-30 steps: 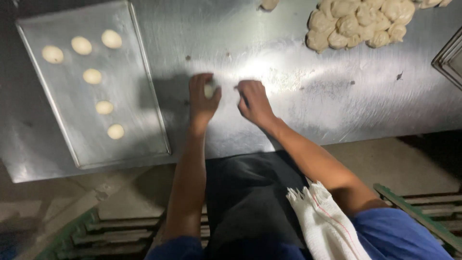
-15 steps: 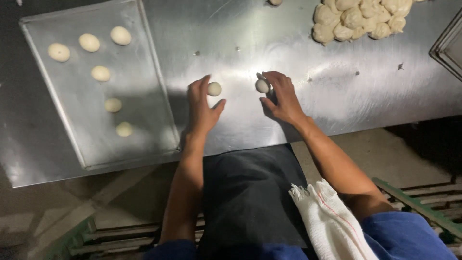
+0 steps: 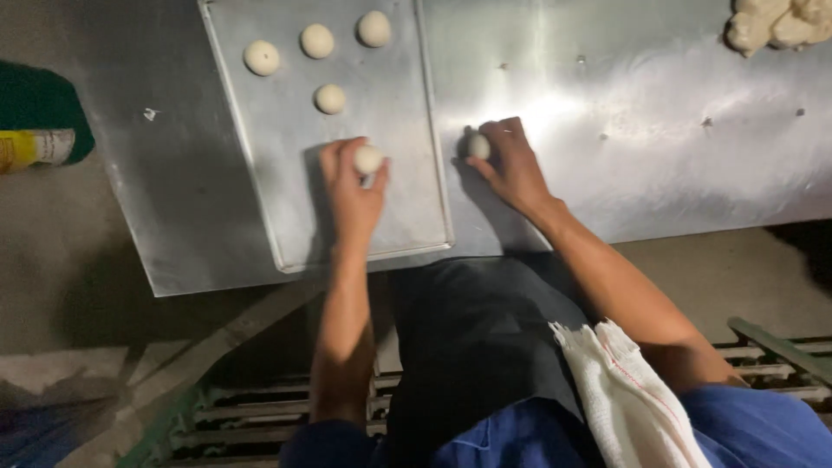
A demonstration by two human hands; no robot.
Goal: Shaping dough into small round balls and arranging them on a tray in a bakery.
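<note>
I see the left hand (image 3: 351,186) grasping a dough ball (image 3: 367,159) over the tray (image 3: 407,221), near its right rim. The right hand (image 3: 511,165) grips a second ball (image 3: 477,146) on the table (image 3: 659,165), just right of the tray.

Left hand (image 3: 354,186), dough ball (image 3: 367,159): now over tray (image 3: 260,173).

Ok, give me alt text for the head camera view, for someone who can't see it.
A person's left hand holds a dough ball over a metal tray carrying four more balls, while the right hand cups another ball on the steel table. A heap of dough sits far right.
</note>
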